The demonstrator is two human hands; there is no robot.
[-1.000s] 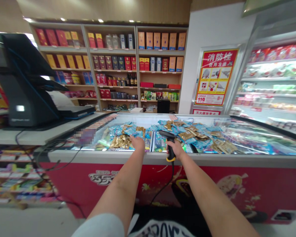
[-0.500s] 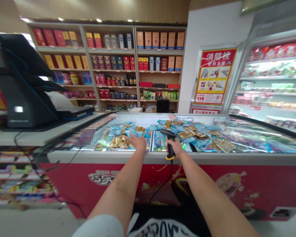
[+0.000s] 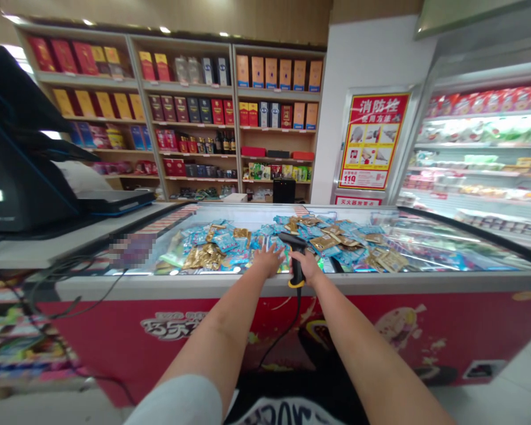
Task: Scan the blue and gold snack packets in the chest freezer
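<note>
Register terminal [image 3: 21, 177] far left on the checkout surface [image 3: 48, 248]. Gold packets [image 3: 203, 257], then blue packets [image 3: 230, 242] on the freezer lid [image 3: 168, 236]. Left hand [image 3: 269, 260] flat on the packets, fingers spread, holding nothing. Just right of it, right hand [image 3: 308, 267] with fingers wrapped around the handle of the barcode scanner [image 3: 293, 252], upright over the freezer edge, cable hanging down. More packets [image 3: 358, 242] further right.

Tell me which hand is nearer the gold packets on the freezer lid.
Left. The left hand lies open on blue packets just right of the gold packets; the right hand, farther right, grips the barcode scanner.
</note>
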